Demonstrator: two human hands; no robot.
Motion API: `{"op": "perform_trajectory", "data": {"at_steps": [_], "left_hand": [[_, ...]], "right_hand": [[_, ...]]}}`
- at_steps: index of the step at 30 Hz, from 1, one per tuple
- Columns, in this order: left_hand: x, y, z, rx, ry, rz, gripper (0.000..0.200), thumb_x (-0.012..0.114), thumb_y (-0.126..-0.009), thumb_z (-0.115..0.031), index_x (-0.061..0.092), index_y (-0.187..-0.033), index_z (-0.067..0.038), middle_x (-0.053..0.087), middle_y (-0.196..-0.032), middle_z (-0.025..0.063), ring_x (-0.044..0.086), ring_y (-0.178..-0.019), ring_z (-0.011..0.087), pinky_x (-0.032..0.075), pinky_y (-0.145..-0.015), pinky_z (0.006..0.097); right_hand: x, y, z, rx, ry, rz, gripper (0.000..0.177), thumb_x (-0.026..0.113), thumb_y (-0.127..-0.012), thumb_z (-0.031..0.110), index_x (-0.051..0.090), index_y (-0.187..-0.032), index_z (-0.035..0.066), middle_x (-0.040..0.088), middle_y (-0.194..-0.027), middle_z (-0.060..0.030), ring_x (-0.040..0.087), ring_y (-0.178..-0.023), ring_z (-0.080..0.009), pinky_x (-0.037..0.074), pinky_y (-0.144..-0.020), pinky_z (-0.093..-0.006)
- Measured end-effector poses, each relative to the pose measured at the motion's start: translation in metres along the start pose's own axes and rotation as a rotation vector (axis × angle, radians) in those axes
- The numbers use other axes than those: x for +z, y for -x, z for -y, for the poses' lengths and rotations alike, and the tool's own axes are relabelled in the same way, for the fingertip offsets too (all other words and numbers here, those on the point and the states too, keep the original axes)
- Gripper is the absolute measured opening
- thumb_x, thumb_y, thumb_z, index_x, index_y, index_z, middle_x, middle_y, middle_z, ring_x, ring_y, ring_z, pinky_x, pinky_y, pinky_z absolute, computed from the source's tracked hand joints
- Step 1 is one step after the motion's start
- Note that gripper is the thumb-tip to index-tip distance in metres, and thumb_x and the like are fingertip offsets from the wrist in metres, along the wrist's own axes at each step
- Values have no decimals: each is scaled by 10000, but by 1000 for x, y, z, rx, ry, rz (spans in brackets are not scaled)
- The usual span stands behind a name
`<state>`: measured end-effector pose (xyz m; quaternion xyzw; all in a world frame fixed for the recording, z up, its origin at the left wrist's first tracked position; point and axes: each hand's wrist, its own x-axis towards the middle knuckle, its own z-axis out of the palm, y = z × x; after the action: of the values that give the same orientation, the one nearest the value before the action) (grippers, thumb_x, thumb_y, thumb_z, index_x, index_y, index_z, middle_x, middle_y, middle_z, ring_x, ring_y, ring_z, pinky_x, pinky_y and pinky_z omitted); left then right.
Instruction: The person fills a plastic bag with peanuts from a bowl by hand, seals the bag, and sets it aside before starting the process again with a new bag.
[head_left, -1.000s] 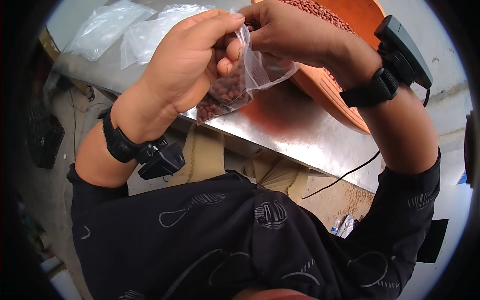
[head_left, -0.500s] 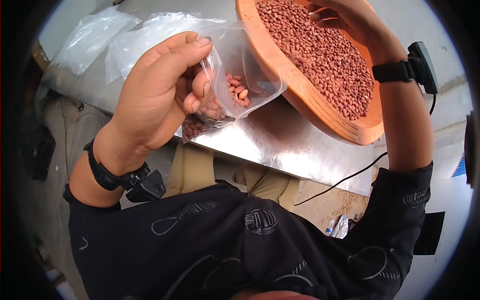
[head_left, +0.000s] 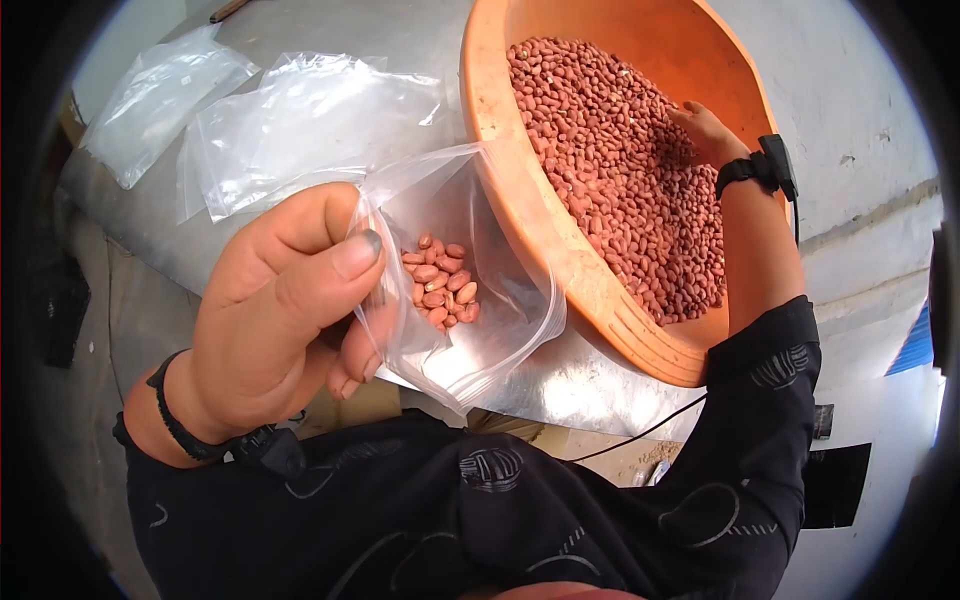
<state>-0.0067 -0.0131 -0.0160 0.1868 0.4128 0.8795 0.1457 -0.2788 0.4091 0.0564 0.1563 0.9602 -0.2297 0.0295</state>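
Observation:
My left hand (head_left: 290,300) pinches the rim of a clear plastic zip bag (head_left: 510,290) between thumb and fingers. The bag's mouth gapes toward me, and a small heap of reddish-skinned peanuts (head_left: 440,282) lies inside it. To the right stands a tilted orange basin (head_left: 610,300) holding a large pile of the same peanuts (head_left: 600,150). My right hand (head_left: 705,132) reaches over the basin's right side onto the pile. A finger or the thumb stretches out toward the left; the other fingers are partly hidden, and nothing shows held in them.
Clear plastic bags (head_left: 310,125) lie flat on the metal table (head_left: 420,35), with further bags (head_left: 165,100) to their left. A black cable (head_left: 640,437) runs below the basin. Black wrist devices (head_left: 765,170) are strapped to both my wrists.
The bag has turned its open mouth toward me and sits lower in view. My right hand has moved lower in view along the peanut pile. The basin shows more of its far wall.

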Motion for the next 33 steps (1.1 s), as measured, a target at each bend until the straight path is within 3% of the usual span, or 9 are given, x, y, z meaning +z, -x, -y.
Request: {"op": "perform_trajectory", "data": {"at_steps": [2,3,6,9,13,17,20,28,33], "left_hand": [[-3,0,-2,-13,-3,24,172,428,-930,-171,464,-845,-26,528,-602,75,418,-446,80,362,-422,194],[-3,1,-2,-20,-5,37,171,430,-931,-173,463,-851,-26,530,-608,74,421,-452,79,363,-425,194],[-5,1,-1,-18,-11,21,170,435,-931,-178,465,-851,-31,532,-615,69,423,-460,77,364,-431,195],[-4,2,-4,-51,-16,-3,170,439,-931,-187,468,-859,-35,532,-618,65,428,-464,77,362,-435,194],[-6,1,-6,-28,-65,35,176,440,-929,-192,473,-842,-43,531,-614,58,429,-462,75,358,-434,191],[-4,-1,-7,-32,-74,18,196,441,-928,-198,476,-802,-51,528,-603,43,419,-452,66,359,-434,186],[0,-2,-5,-21,-94,-17,193,420,-931,-193,476,-838,-33,510,-576,52,389,-413,64,340,-400,182],[10,-2,1,5,0,-51,176,398,-939,-159,476,-843,-34,502,-582,30,373,-414,53,333,-408,171],[13,-1,3,39,-14,-57,162,419,-939,-164,500,-858,-48,505,-597,11,379,-441,47,338,-443,162]], "right_hand": [[10,-13,7,-117,-9,63,737,531,-863,456,197,-1412,98,227,-1453,-144,244,-1309,-379,322,-921,-626],[20,7,29,-150,48,19,647,554,-867,374,300,-1367,50,443,-1308,-169,486,-1153,-285,449,-883,-438],[38,-78,17,-590,322,-167,587,548,-867,400,406,-1302,32,544,-1199,-163,520,-1113,-280,431,-897,-348],[59,-66,48,-658,82,33,558,539,-862,424,470,-1249,29,556,-1182,-183,522,-1109,-309,405,-924,-332],[79,-47,75,-678,303,-153,516,546,-851,395,505,-1210,27,560,-1164,-206,531,-1083,-332,421,-898,-366],[92,-11,81,-673,272,-12,333,551,-858,293,596,-1070,40,655,-885,-151,631,-823,-264,488,-732,-351],[84,41,85,-571,152,294,197,542,-894,166,594,-1019,24,579,-726,13,557,-591,-56,447,-518,-221],[40,133,75,-591,96,503,127,537,-902,165,581,-845,60,479,-605,51,411,-476,-21,321,-419,-179],[20,201,104,-749,-166,535,156,556,-897,192,588,-932,44,477,-633,44,436,-519,-6,334,-429,-159]]}}
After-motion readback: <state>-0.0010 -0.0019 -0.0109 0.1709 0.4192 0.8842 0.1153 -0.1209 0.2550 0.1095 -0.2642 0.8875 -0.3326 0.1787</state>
